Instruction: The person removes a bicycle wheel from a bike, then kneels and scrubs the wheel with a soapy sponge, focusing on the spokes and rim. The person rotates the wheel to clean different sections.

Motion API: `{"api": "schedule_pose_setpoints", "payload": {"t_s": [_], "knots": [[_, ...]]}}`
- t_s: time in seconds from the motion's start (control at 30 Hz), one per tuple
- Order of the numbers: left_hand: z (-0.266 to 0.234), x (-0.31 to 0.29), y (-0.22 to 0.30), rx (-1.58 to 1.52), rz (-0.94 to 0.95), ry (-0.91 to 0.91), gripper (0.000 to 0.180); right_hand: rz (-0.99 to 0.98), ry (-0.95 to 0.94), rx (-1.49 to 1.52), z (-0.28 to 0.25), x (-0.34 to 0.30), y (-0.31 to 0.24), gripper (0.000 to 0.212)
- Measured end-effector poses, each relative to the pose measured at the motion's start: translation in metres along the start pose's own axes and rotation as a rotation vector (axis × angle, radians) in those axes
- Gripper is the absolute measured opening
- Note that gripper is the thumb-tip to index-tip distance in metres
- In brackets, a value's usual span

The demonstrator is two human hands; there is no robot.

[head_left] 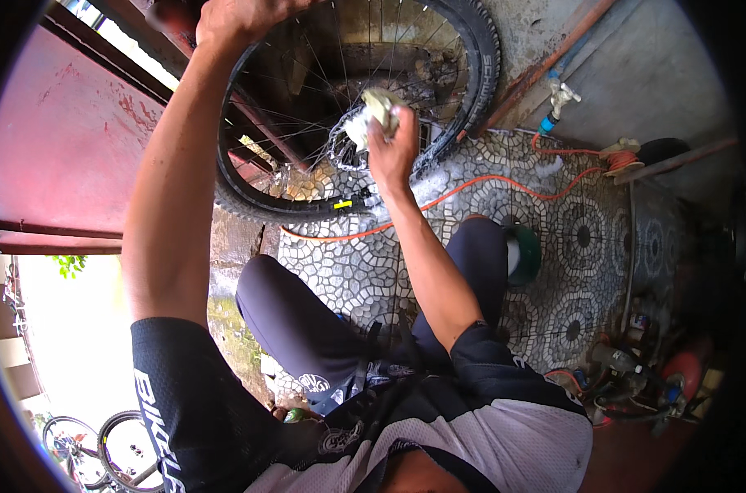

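In front of me a bicycle wheel (481, 74) with a black knobby tyre stands tilted, its spokes and toothed hub part facing me. My left hand (229, 23) reaches to the top of the wheel and appears closed on it, though the picture's edge cuts off its fingers. Near the hub, my right hand (396, 146) is closed on a pale yellowish sponge or cloth (381, 102) covered in white suds. More foam (430, 185) lies on the patterned floor at the bottom of the wheel.
An orange hose (488, 177) winds across the tiles toward a tap (562, 97) on the right wall. Beside my right knee stands a green bucket (526, 255). Bottles and clutter (619, 360) sit lower right, a red panel (69, 131) at left, bicycles (126, 450) lower left.
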State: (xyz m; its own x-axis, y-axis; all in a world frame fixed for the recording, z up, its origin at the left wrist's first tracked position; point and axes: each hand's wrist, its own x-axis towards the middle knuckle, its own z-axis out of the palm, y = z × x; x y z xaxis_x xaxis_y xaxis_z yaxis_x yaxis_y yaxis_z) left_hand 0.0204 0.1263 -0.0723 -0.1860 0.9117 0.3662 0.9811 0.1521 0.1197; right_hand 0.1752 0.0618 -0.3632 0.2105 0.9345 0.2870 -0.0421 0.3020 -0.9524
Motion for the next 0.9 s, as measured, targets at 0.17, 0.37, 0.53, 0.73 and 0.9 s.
{"api": "schedule_pose_setpoints", "payload": {"t_s": [0.17,0.37,0.53,0.73,0.9], "knots": [[-0.002,0.002,0.0,-0.013,-0.026,-0.03,0.087,-0.356,-0.337,-0.402,0.011,-0.045,0.036,0.048],[-0.003,0.003,0.003,0.003,-0.007,-0.012,0.088,-0.148,-0.207,-0.569,-0.037,-0.028,0.046,0.042],[0.008,0.004,-0.007,-0.002,-0.025,-0.001,0.087,-0.228,-0.228,-0.275,0.009,-0.011,0.029,0.039],[0.027,0.014,-0.023,0.062,0.17,0.136,0.099,-0.083,-0.382,-0.614,-0.037,-0.06,0.072,0.05],[0.032,0.017,-0.027,0.05,0.17,0.116,0.098,0.089,-0.292,-0.253,-0.057,-0.016,0.046,0.044]]}}
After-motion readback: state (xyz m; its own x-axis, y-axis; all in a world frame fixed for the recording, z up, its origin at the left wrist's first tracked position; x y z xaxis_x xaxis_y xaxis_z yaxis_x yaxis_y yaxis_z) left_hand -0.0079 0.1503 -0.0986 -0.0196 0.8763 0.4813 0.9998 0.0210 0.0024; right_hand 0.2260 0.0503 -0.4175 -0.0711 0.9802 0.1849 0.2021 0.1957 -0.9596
